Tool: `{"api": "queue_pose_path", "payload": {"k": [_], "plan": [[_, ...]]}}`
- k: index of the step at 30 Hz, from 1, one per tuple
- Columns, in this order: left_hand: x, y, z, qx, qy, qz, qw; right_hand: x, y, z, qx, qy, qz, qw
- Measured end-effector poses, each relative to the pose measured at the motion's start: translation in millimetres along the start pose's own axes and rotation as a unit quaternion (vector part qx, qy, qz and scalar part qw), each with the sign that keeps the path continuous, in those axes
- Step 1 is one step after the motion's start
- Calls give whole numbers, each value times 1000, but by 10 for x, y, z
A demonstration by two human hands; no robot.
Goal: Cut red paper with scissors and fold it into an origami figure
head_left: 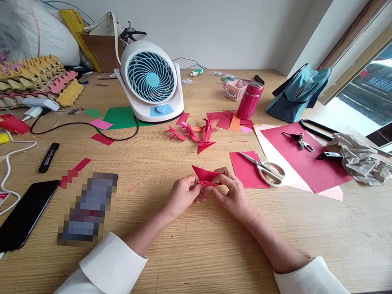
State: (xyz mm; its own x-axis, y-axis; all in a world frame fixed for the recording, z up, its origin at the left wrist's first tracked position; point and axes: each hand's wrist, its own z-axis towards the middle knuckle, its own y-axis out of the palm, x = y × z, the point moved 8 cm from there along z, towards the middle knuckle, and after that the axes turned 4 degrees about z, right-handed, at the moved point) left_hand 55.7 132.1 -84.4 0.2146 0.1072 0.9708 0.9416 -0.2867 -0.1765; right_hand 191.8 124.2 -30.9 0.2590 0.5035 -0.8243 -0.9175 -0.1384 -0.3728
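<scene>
A folded piece of red paper (204, 175) is held between my two hands above the middle of the wooden table (188, 246). My left hand (184, 192) pinches its left end between thumb and fingers. On the other side, my right hand (231, 191) grips the right part of the paper, its fingers bent over the edge. Beyond the hands lie several small folded red paper figures (192, 132) and a red folded triangle (205, 146). White-handled scissors (270, 171) rest on red paper squares (247, 180) to the right of my right hand.
A white fan (150, 77) and a pink bottle (250, 101) stand behind. Large red sheets (299, 166), crumpled paper (361, 155) and a blue bag (298, 94) are at the right. A black phone (24, 215), a marker (49, 157) and cables lie left.
</scene>
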Motion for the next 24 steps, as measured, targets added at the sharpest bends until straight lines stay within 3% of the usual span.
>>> {"api": "queue_pose_path", "payload": {"k": [4, 8, 17, 24], "plan": [[43, -60, -33, 48, 42, 72, 995, 127, 23, 0, 1, 78, 34, 996], [164, -155, -58, 100, 82, 77, 989, 189, 32, -5, 9, 116, 39, 993], [220, -169, -70, 106, 89, 7, 990, 212, 63, -23, 15, 132, 27, 991], [253, -149, -96, 98, 96, 28, 990, 203, 59, -21, 18, 126, 22, 992]]}}
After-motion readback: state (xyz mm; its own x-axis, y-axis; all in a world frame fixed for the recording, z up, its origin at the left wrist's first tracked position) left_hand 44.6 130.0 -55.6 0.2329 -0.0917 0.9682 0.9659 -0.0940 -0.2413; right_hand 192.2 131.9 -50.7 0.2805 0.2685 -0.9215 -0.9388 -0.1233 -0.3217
